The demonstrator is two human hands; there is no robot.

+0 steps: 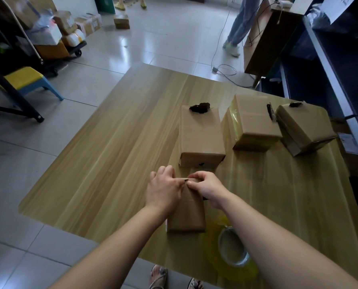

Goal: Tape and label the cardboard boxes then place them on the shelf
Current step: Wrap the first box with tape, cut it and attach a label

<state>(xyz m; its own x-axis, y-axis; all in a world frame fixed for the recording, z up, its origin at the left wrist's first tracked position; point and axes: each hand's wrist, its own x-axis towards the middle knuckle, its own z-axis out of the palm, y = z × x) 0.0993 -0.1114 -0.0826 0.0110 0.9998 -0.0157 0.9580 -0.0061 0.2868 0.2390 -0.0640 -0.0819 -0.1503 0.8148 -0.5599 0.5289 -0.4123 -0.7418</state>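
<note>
Pinched at its far end by left hand (163, 190) and right hand (207, 184), fingers curled, thumbs meeting: small, plain brown cardboard box (187, 215). Lay lengthwise near the near edge of the table (111, 153), just left of a yellowish tape roll (233, 249).

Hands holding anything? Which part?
Both the left hand and right hand pinch the nearest cardboard box at its far top edge.

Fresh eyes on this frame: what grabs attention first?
The left hand and right hand pinch the far end of a small cardboard box near the table edge. Behind it stand three more: a left box, a middle box and a right box. A tape roll lies by the right forearm.
</note>
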